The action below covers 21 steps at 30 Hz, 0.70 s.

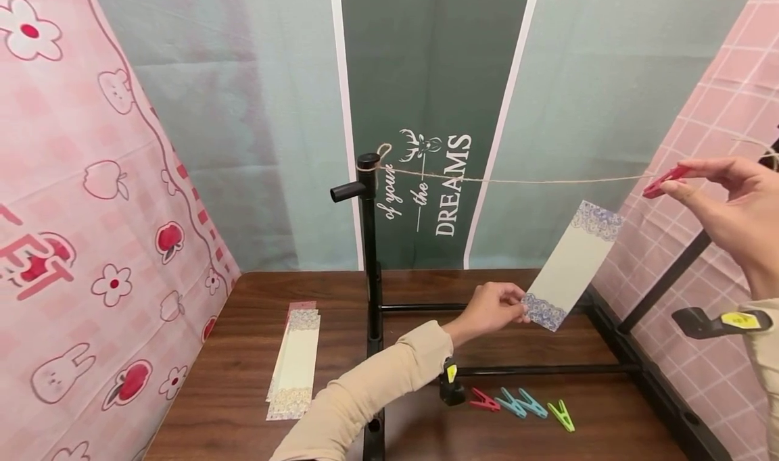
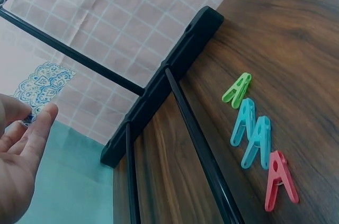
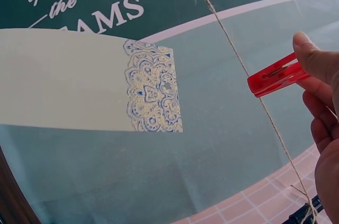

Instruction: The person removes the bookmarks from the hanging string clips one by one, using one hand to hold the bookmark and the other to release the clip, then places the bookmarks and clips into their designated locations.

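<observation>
My left hand (image 1: 496, 307) pinches a lower corner of a paper card (image 1: 572, 265), cream in the middle with blue lace print at both ends. The card tilts, its upper end below the twine (image 1: 535, 181) and apart from it. Between thumb and fingers, my right hand (image 1: 730, 197) holds a red clothespin (image 1: 665, 181). In the right wrist view, the tip of that clothespin (image 3: 267, 78) overlaps the twine; whether it clips it I cannot tell. The card's printed end (image 3: 153, 86) shows left of the twine there.
A black frame's post (image 1: 369, 245) carries one end of the twine. Several clothespins, red, blue and green (image 1: 561, 415), lie on the wooden table (image 1: 207, 380). Several patterned cards (image 1: 298, 359) lie stacked at left. Black bars (image 1: 541, 370) cross low between the frame's sides.
</observation>
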Available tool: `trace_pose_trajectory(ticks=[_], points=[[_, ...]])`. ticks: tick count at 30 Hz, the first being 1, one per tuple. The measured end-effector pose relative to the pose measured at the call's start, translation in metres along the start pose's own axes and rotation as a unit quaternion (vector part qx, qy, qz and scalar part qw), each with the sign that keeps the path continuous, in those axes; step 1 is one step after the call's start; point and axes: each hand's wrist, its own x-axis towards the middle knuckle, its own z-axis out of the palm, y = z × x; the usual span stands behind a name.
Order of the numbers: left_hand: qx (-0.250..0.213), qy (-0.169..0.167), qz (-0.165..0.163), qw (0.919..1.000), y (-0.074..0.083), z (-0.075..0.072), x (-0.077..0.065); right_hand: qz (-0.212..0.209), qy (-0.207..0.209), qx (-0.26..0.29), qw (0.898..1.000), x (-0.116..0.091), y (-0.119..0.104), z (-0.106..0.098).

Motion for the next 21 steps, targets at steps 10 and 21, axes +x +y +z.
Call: trace_pose_trajectory(ticks=[10, 21], points=[[-0.004, -0.002, 0.002, 1.0, -0.004, -0.01, -0.007, 0.021, -0.015, 0.006, 1.0, -0.011, 0.003, 0.001], [-0.017, -0.014, 0.009, 0.9997, -0.006, -0.019, -0.015, 0.029, -0.034, -0.012, 0.999, -0.018, 0.002, 0.001]])
